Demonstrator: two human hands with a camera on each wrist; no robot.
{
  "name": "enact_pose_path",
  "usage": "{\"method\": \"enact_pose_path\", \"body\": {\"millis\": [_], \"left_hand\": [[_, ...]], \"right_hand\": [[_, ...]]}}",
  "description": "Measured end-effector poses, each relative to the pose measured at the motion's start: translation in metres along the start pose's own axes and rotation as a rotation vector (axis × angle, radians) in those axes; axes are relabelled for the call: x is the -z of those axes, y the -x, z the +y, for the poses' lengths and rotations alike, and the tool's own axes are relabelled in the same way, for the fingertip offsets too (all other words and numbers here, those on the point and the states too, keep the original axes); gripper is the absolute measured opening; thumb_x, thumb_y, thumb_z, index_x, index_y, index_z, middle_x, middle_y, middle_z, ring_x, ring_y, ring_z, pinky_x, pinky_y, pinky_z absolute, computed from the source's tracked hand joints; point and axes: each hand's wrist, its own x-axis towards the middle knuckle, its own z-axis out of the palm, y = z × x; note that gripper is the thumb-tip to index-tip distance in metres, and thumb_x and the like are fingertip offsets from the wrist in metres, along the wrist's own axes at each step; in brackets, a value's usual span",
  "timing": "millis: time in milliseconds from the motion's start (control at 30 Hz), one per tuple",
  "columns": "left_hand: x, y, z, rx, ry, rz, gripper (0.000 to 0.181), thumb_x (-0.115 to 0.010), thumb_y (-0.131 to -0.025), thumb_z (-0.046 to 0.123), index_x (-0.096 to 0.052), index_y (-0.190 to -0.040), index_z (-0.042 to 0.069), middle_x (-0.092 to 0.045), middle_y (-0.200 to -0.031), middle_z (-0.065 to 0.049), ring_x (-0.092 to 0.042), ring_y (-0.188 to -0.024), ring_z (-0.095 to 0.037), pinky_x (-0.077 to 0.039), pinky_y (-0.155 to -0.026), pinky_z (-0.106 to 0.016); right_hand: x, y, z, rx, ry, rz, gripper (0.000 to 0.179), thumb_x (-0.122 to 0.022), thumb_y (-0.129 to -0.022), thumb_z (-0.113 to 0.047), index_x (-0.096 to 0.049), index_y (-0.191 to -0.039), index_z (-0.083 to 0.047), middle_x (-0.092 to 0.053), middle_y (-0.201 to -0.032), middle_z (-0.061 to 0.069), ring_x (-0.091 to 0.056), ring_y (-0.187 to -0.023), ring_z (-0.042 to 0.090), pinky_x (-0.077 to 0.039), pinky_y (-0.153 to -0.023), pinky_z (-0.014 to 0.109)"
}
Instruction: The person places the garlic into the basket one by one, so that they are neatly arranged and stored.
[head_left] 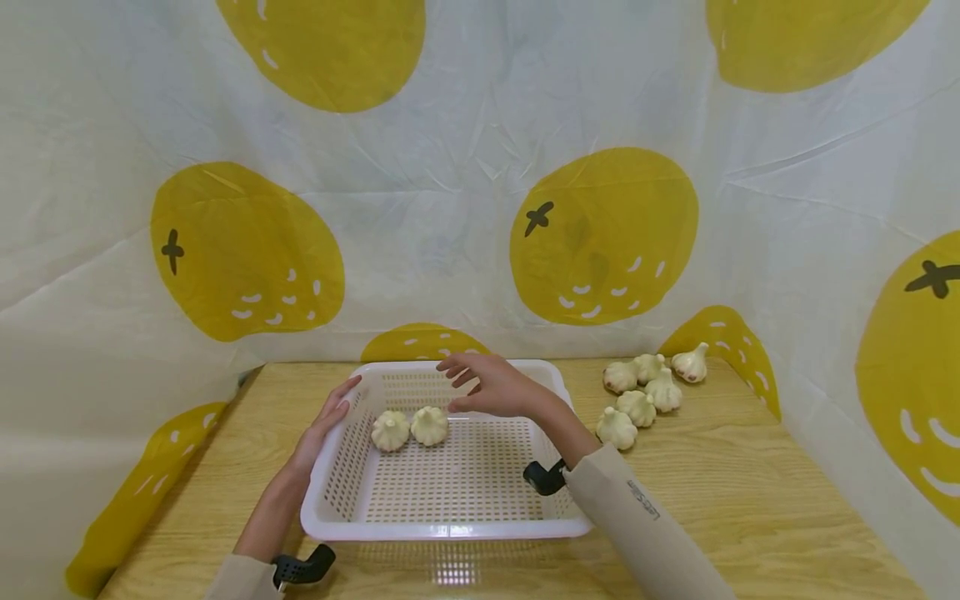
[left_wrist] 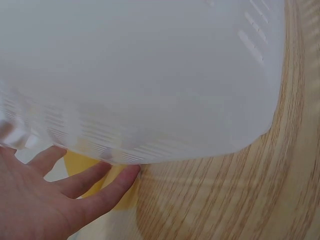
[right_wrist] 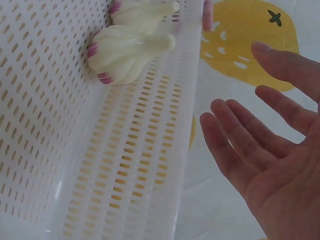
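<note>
A white plastic basket [head_left: 450, 531] with perforated walls sits on the wooden table. Two garlic bulbs lie inside it toward the left: one bulb [head_left: 391, 431] near the left wall and another bulb [head_left: 430, 426] beside it. My left hand [head_left: 315, 433] rests along the basket's left side; in the left wrist view its spread fingers [left_wrist: 115, 187] touch the outer wall. Over the back part of the basket is my right hand [head_left: 495, 385], fingers spread and loosely bent, with nothing in them. The right wrist view shows that palm [right_wrist: 290, 195] bare, apart from the bulbs.
Several more garlic bulbs [head_left: 636, 408] lie in a loose group on the table to the right of the basket. Behind the table [head_left: 720, 483] hangs a white cloth [head_left: 450, 250] printed with yellow fruit; it also flanks both sides.
</note>
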Motion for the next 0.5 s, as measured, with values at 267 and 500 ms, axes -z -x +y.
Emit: {"method": "enact_pose_path", "body": {"millis": [267, 500], "left_hand": [[0.002, 0.0, 0.0, -0.002, -0.01, -0.006, 0.056, -0.019, -0.114, 0.04, -0.001, -0.165, 0.03, -0.003, -0.173, -0.009, -0.021, -0.153, -0.023, -0.034, -0.111, -0.041], [0.002, 0.0, -0.001, -0.003, 0.005, -0.004, 0.055, -0.019, -0.114, 0.04, -0.001, -0.165, 0.03, -0.002, -0.173, -0.01, -0.016, -0.154, -0.029, -0.035, -0.111, -0.042]], "right_hand": [[0.005, 0.012, -0.002, 0.022, -0.023, 0.036, 0.051, -0.073, -0.096, -0.015, -0.055, -0.143, -0.008, -0.058, -0.146, 0.016, -0.061, -0.128, 0.037, -0.056, -0.099, 0.044], [0.01, 0.025, 0.001, 0.041, -0.034, 0.081, 0.048, -0.075, -0.095, -0.015, -0.058, -0.14, -0.008, -0.061, -0.142, 0.014, -0.063, -0.125, 0.036, -0.056, -0.099, 0.045]]}}
